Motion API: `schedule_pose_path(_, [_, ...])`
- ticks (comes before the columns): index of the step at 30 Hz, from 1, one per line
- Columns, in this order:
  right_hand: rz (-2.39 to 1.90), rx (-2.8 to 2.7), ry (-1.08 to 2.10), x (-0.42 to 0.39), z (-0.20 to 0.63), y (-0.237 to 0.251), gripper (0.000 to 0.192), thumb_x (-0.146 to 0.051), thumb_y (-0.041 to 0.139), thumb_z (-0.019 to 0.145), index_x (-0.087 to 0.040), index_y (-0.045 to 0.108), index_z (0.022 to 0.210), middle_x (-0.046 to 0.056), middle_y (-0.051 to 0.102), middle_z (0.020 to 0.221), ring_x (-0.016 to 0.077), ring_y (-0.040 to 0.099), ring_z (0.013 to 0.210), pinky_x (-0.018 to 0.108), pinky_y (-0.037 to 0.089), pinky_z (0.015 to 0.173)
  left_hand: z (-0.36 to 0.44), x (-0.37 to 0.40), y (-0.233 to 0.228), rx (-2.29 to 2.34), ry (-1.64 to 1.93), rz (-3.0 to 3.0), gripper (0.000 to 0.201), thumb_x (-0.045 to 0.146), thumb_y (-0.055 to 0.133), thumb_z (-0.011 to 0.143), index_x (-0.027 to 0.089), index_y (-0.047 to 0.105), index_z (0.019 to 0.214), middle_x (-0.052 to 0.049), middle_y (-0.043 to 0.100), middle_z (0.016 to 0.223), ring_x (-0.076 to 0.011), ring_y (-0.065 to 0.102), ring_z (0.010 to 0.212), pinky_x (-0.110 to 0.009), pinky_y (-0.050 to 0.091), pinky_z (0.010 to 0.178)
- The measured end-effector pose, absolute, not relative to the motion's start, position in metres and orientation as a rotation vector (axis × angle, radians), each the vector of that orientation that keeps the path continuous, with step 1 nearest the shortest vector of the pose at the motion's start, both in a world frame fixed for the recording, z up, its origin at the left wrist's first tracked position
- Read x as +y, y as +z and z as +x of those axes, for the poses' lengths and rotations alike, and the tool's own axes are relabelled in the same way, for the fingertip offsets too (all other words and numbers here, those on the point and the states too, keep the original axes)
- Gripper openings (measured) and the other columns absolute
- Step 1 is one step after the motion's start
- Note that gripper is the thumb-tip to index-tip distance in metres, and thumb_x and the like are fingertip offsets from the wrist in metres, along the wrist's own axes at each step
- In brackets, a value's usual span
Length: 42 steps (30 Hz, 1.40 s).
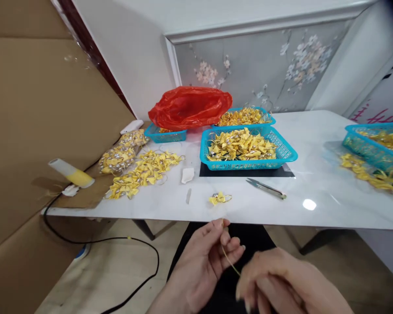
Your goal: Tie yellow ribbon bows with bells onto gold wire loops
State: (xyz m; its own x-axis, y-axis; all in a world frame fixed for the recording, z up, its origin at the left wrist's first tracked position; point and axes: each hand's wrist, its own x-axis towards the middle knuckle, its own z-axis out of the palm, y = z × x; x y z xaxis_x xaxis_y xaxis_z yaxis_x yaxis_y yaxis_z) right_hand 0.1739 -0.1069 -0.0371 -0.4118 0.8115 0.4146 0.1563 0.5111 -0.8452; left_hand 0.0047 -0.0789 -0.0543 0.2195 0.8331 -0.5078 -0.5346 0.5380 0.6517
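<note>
Your left hand (204, 257) pinches a thin yellow cord (230, 261) between thumb and fingers, below the tabletop (314, 187) edge. Your right hand (281, 281), blurred, curls closed around the cord's lower end. A small yellow bow (219, 198) lies on the tabletop just above, with snips (266, 189) nearby.

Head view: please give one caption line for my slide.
Two hands hold a thin yellow strand below a table of yellow bows.

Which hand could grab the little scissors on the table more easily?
Probably the right hand: the scissors lie on its side. The left hand pinches the yellow strand's upper end.
</note>
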Motion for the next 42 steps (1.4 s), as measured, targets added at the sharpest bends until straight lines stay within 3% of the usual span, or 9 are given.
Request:
schedule_pose_path(3, [-0.932,-1.878,0.633,-0.091,0.167,-0.050,0.021,-0.011,0.048,0.098,-0.023,0.064,0.093,0.001,0.069,0.084,0.0119,0.067,0.073,0.019,0.057,0.067,-0.002,-0.083,-0.057,1.080,1.043,0.616,0.025,0.040,0.072,0.083,0.017,0.062,0.079,0.008,0.053,0.058,-0.0099,0.063,0.061,-0.024,0.054,0.069])
schedule_pose_path(5, [-0.940,-1.908,0.412,-0.073,0.161,-0.064,0.020,-0.010,0.051,0.097,-0.022,0.066,0.090,0.003,0.067,0.084,0.0148,0.065,0.076,0.023,0.057,0.067,-0.006,-0.085,-0.058,1.138,1.063,0.735,0.027,0.041,0.070,0.084,0.017,0.061,0.079,0.008,0.053,0.056,-0.0107,0.062,0.060,-0.023,0.052,0.067])
schedule_pose_path(10, [-0.911,-1.975,0.209,-0.031,0.154,-0.087,0.025,-0.009,0.048,0.097,-0.018,0.071,0.095,0.008,0.067,0.088,0.0208,0.062,0.082,0.032,0.055,0.070,-0.013,-0.082,-0.063,1.277,1.043,1.036,0.031,0.047,0.059,0.089,0.017,0.063,0.080,0.009,0.046,0.049,-0.0130,0.059,0.049,-0.028,0.050,0.061])
schedule_pose_path(16, [-0.913,-2.130,0.045,-0.019,0.150,-0.083,0.028,-0.005,0.049,0.094,-0.017,0.074,0.097,0.009,0.068,0.084,0.0222,0.060,0.081,0.033,0.052,0.071,-0.019,-0.071,-0.067,1.472,1.030,1.327,0.017,0.031,0.060,0.086,0.019,0.066,0.076,0.004,0.058,0.056,-0.0148,0.060,0.048,-0.025,0.044,0.053])
schedule_pose_path(24, [-0.947,-2.198,-0.040,-0.028,0.144,-0.087,0.027,-0.005,0.049,0.095,-0.019,0.073,0.094,0.007,0.069,0.083,0.0234,0.056,0.082,0.035,0.046,0.071,-0.019,-0.073,-0.066,1.589,1.050,1.571,0.015,0.025,0.056,0.087,0.021,0.068,0.079,0.000,0.064,0.066,-0.0174,0.063,0.057,-0.028,0.048,0.059])
schedule_pose_path(32, [-0.936,-2.083,0.164,-0.029,0.142,-0.096,0.025,-0.011,0.049,0.099,-0.019,0.071,0.087,0.006,0.068,0.083,0.0182,0.058,0.076,0.027,0.052,0.066,-0.020,-0.063,-0.065,1.627,1.010,1.574,0.018,0.028,0.050,0.092,0.021,0.062,0.081,0.003,0.059,0.062,-0.0153,0.065,0.049,-0.025,0.050,0.053])
schedule_pose_path(37, [-0.990,-2.034,0.169,-0.031,0.135,-0.095,0.022,-0.009,0.049,0.097,-0.016,0.069,0.096,0.006,0.067,0.078,0.0197,0.057,0.073,0.031,0.052,0.066,-0.017,-0.064,-0.066,1.631,0.978,1.629,0.017,0.020,0.051,0.089,0.021,0.064,0.077,0.003,0.060,0.058,-0.0162,0.064,0.050,-0.027,0.049,0.055])
schedule_pose_path(42, [-1.004,-2.091,0.096,-0.035,0.134,-0.093,0.027,-0.008,0.048,0.096,-0.018,0.072,0.087,0.007,0.066,0.077,0.0221,0.055,0.076,0.033,0.047,0.067,-0.016,-0.070,-0.062,1.658,0.992,1.664,0.015,0.022,0.053,0.088,0.021,0.065,0.079,0.002,0.060,0.058,-0.0168,0.062,0.052,-0.028,0.048,0.057])
